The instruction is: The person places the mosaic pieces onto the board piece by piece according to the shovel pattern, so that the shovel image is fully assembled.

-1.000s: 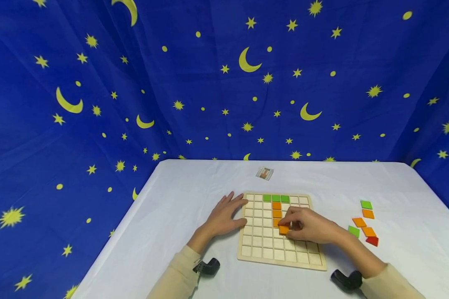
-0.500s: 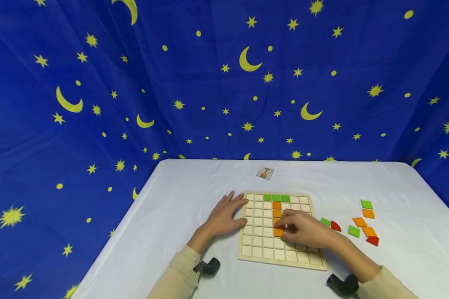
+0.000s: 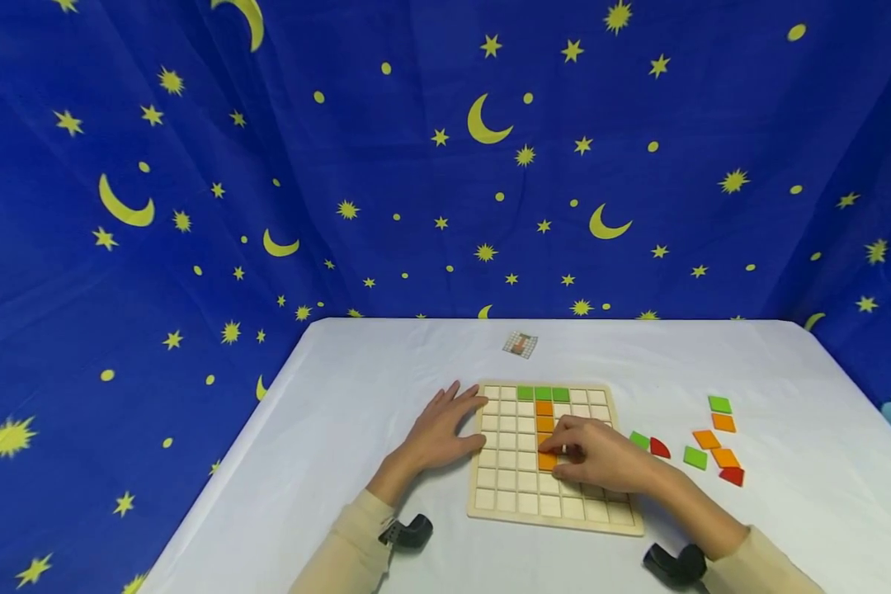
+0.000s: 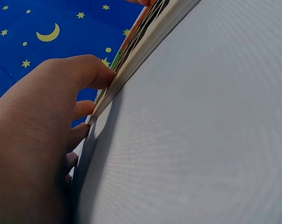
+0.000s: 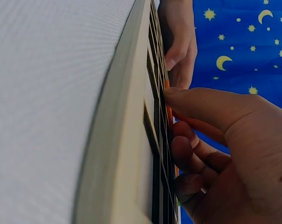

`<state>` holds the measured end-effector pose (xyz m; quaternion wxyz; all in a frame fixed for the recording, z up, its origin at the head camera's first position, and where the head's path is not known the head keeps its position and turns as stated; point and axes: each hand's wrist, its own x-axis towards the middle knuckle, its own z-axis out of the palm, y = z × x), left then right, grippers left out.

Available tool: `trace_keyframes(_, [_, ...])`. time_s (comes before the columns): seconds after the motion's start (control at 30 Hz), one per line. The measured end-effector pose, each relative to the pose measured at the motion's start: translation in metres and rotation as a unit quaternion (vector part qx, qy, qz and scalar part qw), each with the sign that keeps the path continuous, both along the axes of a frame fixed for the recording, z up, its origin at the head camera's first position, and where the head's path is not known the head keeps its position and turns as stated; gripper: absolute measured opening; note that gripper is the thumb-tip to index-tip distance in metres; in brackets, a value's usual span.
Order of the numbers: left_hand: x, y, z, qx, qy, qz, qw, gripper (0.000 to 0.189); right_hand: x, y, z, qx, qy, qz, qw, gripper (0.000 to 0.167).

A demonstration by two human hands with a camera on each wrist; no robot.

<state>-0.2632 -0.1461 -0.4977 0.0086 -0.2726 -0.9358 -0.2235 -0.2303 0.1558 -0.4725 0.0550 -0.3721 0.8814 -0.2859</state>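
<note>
In the head view, a wooden grid board (image 3: 527, 459) lies on the white table. Three green square tiles (image 3: 543, 393) fill part of its top row, with a column of orange tiles (image 3: 544, 407) running down from the middle one. My right hand (image 3: 597, 454) pinches the lowest orange tile (image 3: 547, 463) between thumb and fingers, down in its cell. Fingers spread, my left hand (image 3: 436, 433) rests against the board's left edge. The left wrist view shows its thumb and fingertips touching the board's side (image 4: 141, 56).
Right of the board lie loose tiles: a green square (image 3: 695, 458), an orange square (image 3: 723, 423), a red quarter-round (image 3: 659, 448) and several others. A small patterned card (image 3: 520, 345) sits behind the board. A blue star-and-moon curtain (image 3: 416, 165) stands around the table.
My right hand has brought the orange tile left and down into the cell under the other orange ones, uncovering a green and a red tile beside the board. The left hand stays put.
</note>
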Motion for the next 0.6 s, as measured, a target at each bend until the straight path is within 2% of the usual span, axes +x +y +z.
trace_keyframes(0.2, [0.0002, 0.0006, -0.0013, -0.010, -0.002, 0.002, 0.9999, 0.065, 0.0016, -0.0006, 0.0001, 0.008, -0.007, -0.008, 0.9999, 0.029])
trace_keyframes(0.43, [0.0001, -0.0006, -0.0002, -0.013, -0.005, 0.006, 0.9999, 0.064, 0.0009, -0.0003, 0.0029, 0.011, 0.000, 0.000, 0.9999, 0.029])
trace_keyframes(0.6, [0.0008, -0.0004, 0.0000, -0.013, -0.008, 0.006, 0.9999, 0.064, 0.0006, 0.0037, 0.0047, -0.005, 0.000, 0.007, 1.0000, 0.026])
